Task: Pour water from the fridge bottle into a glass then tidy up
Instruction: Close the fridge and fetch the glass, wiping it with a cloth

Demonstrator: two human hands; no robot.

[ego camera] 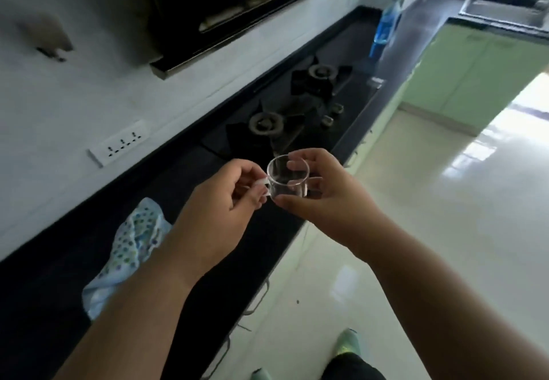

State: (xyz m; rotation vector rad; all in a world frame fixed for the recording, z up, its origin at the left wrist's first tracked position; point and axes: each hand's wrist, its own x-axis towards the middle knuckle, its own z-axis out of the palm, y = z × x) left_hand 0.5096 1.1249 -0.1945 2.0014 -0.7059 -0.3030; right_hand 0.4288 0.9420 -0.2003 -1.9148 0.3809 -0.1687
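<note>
STEP: glass [287, 178] held in air by 2 hands, apparently empty | FINGERS: left hand [225, 198] pinches handle; right hand [320, 192] fingers curled round body | NEXT: glass to be set down, bottle fetched.

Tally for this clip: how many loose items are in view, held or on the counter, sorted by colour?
Clear: 1, the glass cup held by both the left hand and the right hand.
Blue: 1, the bottle far along the counter.
Dotted light blue and white: 1, the cloth on the counter.
Total: 3
</note>
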